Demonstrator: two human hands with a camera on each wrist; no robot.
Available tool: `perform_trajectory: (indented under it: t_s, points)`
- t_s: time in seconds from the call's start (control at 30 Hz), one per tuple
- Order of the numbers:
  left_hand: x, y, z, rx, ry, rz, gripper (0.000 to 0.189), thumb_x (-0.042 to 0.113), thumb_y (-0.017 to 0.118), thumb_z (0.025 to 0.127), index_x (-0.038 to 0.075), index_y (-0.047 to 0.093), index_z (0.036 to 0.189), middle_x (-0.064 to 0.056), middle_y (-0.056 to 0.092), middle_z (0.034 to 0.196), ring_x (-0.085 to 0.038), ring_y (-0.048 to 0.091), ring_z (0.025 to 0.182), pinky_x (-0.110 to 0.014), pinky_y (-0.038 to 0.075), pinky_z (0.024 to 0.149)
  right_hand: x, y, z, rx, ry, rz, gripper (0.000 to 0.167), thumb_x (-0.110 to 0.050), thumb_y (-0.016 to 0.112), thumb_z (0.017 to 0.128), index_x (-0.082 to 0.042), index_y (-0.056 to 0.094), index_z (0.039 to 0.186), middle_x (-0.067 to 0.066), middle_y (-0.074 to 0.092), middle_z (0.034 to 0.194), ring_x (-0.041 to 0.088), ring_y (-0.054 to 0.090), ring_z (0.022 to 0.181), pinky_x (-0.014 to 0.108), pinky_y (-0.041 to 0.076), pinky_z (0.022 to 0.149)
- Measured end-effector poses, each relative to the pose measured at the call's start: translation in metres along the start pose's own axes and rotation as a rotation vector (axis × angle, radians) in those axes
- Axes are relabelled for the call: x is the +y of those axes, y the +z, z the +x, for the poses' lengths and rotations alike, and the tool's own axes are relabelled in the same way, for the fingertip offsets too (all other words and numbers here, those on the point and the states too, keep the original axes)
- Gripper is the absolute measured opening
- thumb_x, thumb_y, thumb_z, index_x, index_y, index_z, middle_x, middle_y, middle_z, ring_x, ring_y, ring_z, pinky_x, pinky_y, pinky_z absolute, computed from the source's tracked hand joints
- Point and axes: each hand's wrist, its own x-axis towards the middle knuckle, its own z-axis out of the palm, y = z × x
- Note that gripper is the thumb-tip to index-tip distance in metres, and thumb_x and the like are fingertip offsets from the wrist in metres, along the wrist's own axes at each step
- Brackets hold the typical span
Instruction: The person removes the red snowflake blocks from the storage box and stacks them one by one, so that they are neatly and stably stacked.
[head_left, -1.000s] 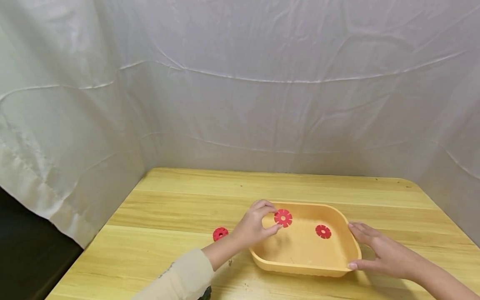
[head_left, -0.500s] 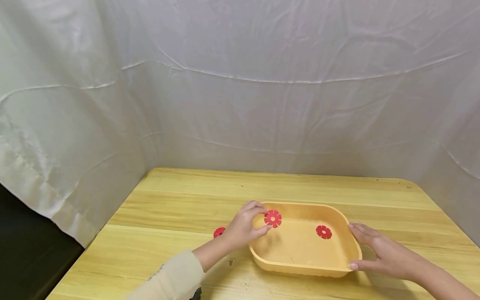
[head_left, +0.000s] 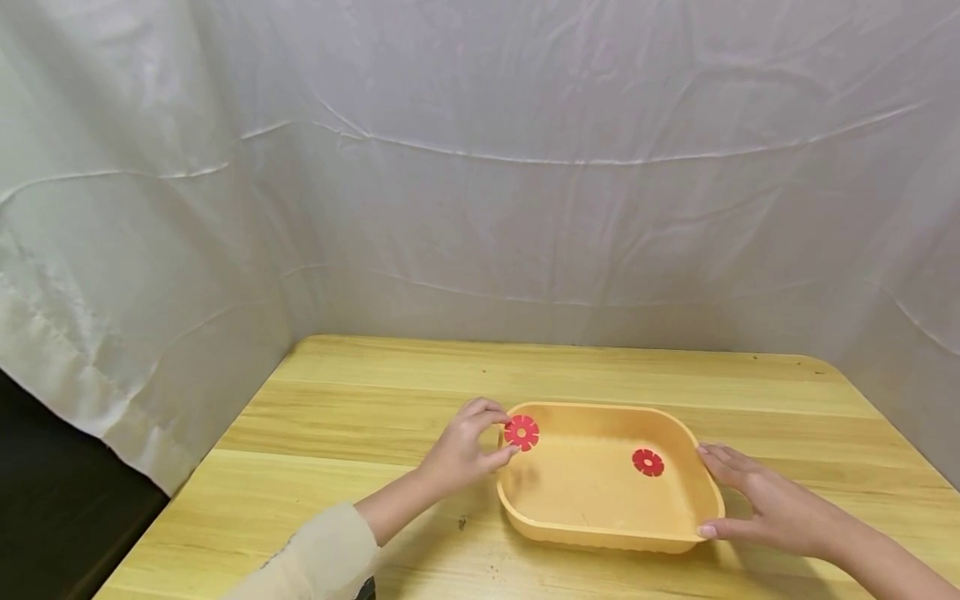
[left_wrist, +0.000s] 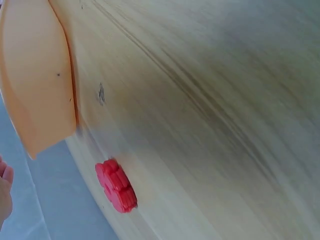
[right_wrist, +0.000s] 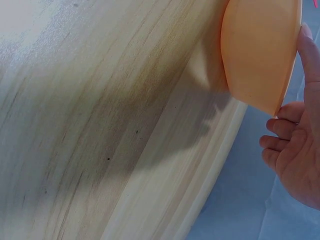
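A red notched disc [head_left: 521, 433], flower-shaped with a central hole, is pinched between the thumb and fingers of my left hand [head_left: 459, 446] over the left end of the yellow-orange plastic basin [head_left: 600, 533]. A second red notched disc [head_left: 648, 462] lies inside the basin toward its right. My right hand [head_left: 765, 504] holds the basin's right end, thumb at the near corner and fingers along the side; the right wrist view shows its thumb against the rim. A small stack of red notched discs [left_wrist: 116, 186] rests on the table in the left wrist view; the left arm hides it from the head.
The wooden table [head_left: 360, 417] carries the basin, with small dark marks on its surface. Pale cloth [head_left: 570, 208] hangs behind and along both sides. A dark area [head_left: 60, 500] lies off the table's left edge.
My left hand has moved left with its pinched disc, from over the basin's inside to its left rim. The stack on the table has gone behind the hand. My right hand stays put.
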Motion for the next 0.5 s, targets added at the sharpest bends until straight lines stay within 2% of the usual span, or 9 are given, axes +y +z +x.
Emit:
perform_trajectory:
  t_s: [0.27,0.5]
  points:
    - [-0.004,-0.008,-0.006,-0.010,-0.052,0.002,0.031,0.012,0.078,0.072,0.000,0.066,0.098,-0.007,0.061,0.101,-0.018,0.058,0.098,-0.025,0.053,0.085,0.000,0.001,-0.001,0.003,0.000,0.006,0.090,-0.050,0.074,0.068,0.006,0.045,0.132,0.025,0.049,0.133,0.043,0.049,0.112,-0.007,-0.002,0.090]
    - [-0.008,-0.016,-0.014,0.025,-0.062,0.017,0.031,0.012,0.079,0.070,0.000,0.067,0.096,-0.006,0.062,0.097,-0.018,0.058,0.095,-0.025,0.053,0.084,-0.001,0.001,-0.002,-0.002,0.012,0.013,0.090,-0.049,0.075,0.067,0.005,0.045,0.133,0.024,0.048,0.133,0.035,0.047,0.118,-0.007,0.003,0.093]
